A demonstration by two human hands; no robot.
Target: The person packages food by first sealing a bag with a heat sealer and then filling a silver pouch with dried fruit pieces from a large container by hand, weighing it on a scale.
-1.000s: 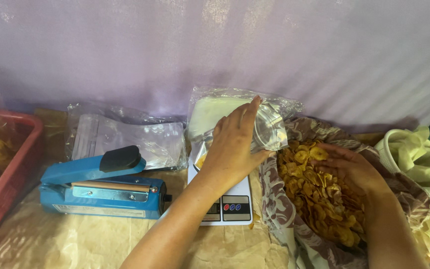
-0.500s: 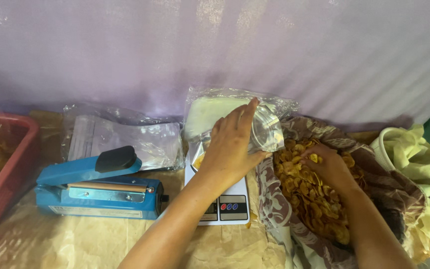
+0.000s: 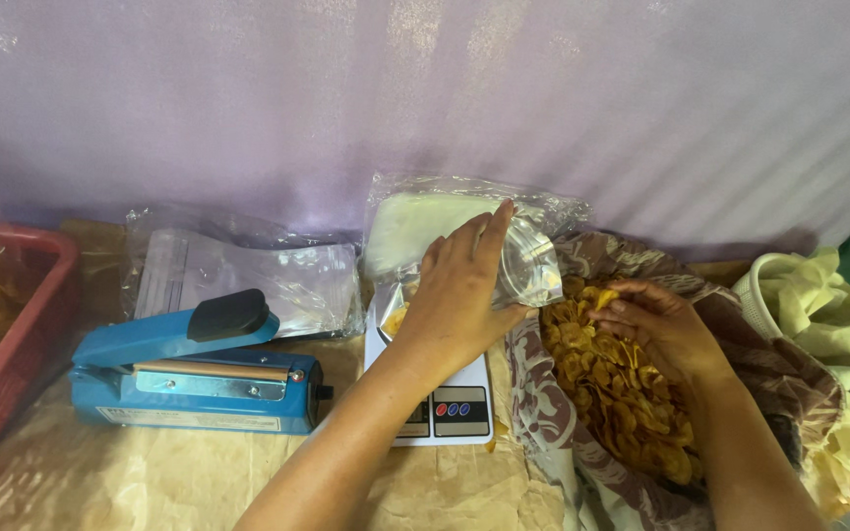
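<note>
Clear, thin plastic formed the pouch that the left hand held upright over a small white kitchen scale, fingers closed around its side and mouth turned toward the right. The right hand rested on a heap of yellow fried chips, fingers curled and pinched on a few pieces at the heap's upper edge, just beside the pouch mouth. The chips lay in a patterned brown cloth spread to the right of the scale. Judged from its look, the pouch was light, limp and slippery, and would collapse unless held near the rim; a grip high on the side wall, as shown, kept the mouth open. The chips appeared brittle and light, best taken in loose pinches rather than squeezed. A blue heat sealer with a black handle sat left of the scale, with a stack of empty clear bags behind it. A red basket stood at the far left edge. Crumpled brown paper covered the work surface, and pale yellow fabric lay at the far right.
</note>
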